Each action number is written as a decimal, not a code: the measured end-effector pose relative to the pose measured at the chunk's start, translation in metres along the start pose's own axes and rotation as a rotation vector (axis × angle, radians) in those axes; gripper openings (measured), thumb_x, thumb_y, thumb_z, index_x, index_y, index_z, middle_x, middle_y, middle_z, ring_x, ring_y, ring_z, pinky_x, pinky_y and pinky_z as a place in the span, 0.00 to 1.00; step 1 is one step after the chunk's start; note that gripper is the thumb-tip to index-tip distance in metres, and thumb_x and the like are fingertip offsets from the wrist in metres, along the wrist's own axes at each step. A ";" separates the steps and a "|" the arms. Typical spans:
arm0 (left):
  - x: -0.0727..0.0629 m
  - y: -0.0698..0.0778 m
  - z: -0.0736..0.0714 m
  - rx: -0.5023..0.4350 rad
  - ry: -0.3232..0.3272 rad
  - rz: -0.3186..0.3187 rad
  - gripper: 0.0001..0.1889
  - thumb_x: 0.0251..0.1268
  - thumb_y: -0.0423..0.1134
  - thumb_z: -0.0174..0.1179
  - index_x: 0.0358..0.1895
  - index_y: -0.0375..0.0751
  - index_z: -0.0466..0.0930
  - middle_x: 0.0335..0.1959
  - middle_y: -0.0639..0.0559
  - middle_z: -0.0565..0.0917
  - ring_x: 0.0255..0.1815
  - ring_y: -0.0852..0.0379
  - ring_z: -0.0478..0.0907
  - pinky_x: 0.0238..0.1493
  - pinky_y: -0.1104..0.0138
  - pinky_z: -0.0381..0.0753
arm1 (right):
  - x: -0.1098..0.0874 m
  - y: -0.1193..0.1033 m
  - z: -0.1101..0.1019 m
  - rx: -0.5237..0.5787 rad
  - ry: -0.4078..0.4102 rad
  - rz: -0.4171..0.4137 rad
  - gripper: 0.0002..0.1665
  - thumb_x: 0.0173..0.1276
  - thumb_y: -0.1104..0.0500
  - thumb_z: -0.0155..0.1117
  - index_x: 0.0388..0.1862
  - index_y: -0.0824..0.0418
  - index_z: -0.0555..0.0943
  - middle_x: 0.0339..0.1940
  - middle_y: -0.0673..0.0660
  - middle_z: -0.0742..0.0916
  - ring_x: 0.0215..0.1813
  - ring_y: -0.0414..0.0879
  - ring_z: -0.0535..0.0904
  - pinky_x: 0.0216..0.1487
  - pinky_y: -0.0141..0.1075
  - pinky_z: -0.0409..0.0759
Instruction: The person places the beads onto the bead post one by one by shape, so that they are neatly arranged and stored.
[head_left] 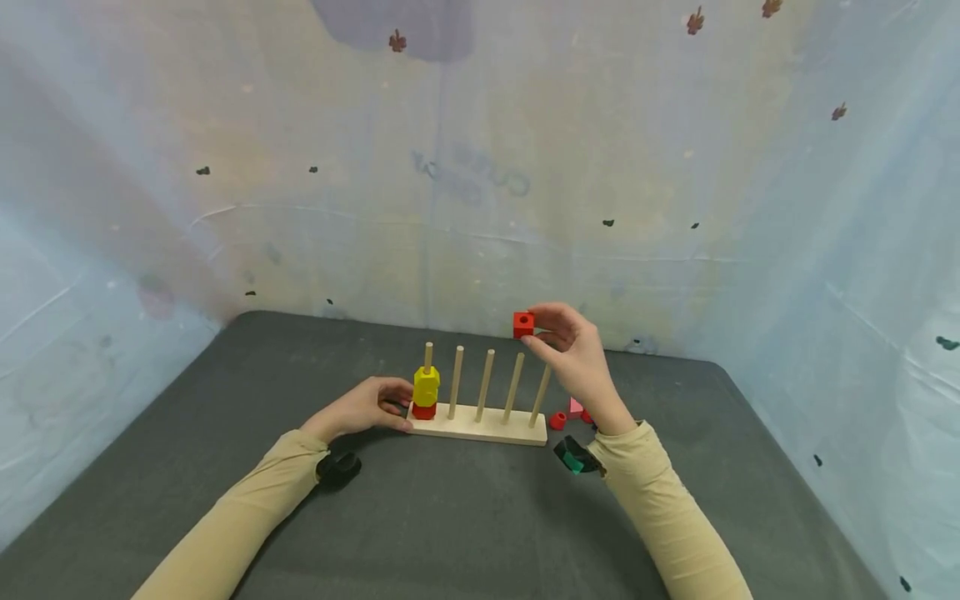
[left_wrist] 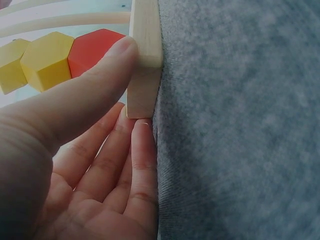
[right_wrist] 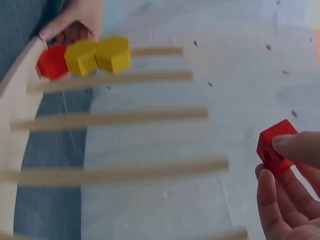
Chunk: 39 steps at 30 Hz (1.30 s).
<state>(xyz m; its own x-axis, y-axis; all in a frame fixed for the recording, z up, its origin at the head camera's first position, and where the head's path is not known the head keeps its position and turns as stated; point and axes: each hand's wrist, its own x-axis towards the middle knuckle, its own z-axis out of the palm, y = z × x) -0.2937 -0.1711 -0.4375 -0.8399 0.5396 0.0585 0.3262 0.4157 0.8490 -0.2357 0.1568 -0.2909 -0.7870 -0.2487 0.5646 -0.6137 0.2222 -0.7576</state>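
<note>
My right hand pinches a red cube-shaped bead between thumb and fingertips, raised above the far pegs. A hole runs through the bead, and its opening shows in the right wrist view. At the left end of the wooden peg board, my left hand grips the base, thumb on one side and fingertips against the end. The leftmost peg carries a red bead at the bottom with two yellow faceted beads stacked over it. The other upright pegs are bare.
Right of the board lie a small red bead, a pink piece and other pieces partly hidden by the right wrist. The dark grey table reaches back to a pale plastic sheet hung behind and at the sides.
</note>
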 end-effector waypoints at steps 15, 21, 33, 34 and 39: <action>0.002 0.000 0.001 -0.005 0.008 -0.012 0.30 0.50 0.40 0.74 0.58 0.37 0.76 0.53 0.45 0.79 0.53 0.48 0.75 0.52 0.61 0.78 | 0.003 -0.008 0.047 -0.009 -0.063 -0.034 0.21 0.61 0.74 0.65 0.55 0.72 0.76 0.50 0.67 0.82 0.49 0.58 0.80 0.53 0.46 0.78; 0.002 0.001 -0.001 -0.009 0.006 -0.002 0.29 0.50 0.39 0.74 0.58 0.36 0.75 0.53 0.44 0.79 0.53 0.47 0.75 0.52 0.60 0.78 | 0.004 -0.013 0.055 0.015 -0.042 -0.018 0.21 0.62 0.74 0.64 0.55 0.72 0.75 0.50 0.67 0.82 0.51 0.58 0.79 0.54 0.48 0.77; 0.002 -0.002 0.002 -0.004 0.010 0.006 0.29 0.50 0.41 0.74 0.57 0.37 0.76 0.53 0.45 0.79 0.52 0.49 0.76 0.51 0.62 0.79 | 0.001 0.002 0.074 0.066 -0.039 0.134 0.22 0.63 0.71 0.65 0.57 0.69 0.75 0.48 0.64 0.83 0.48 0.55 0.77 0.44 0.41 0.73; 0.002 -0.003 0.002 -0.003 0.010 0.004 0.29 0.50 0.41 0.74 0.57 0.37 0.76 0.53 0.45 0.79 0.52 0.49 0.76 0.51 0.62 0.79 | 0.001 0.008 0.075 0.073 -0.039 0.144 0.22 0.63 0.71 0.65 0.57 0.69 0.75 0.48 0.64 0.83 0.47 0.55 0.77 0.43 0.42 0.72; 0.002 -0.002 0.001 -0.003 0.013 -0.011 0.30 0.50 0.41 0.74 0.57 0.38 0.76 0.53 0.46 0.79 0.53 0.49 0.75 0.51 0.62 0.79 | 0.002 0.034 0.083 0.095 -0.037 0.151 0.22 0.63 0.68 0.67 0.56 0.63 0.77 0.50 0.60 0.83 0.50 0.52 0.79 0.50 0.41 0.77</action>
<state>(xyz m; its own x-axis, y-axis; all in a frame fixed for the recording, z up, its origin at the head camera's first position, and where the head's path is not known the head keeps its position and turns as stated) -0.2959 -0.1707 -0.4397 -0.8490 0.5254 0.0556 0.3152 0.4193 0.8514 -0.2534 0.0856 -0.3426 -0.8658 -0.2539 0.4313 -0.4789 0.1703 -0.8612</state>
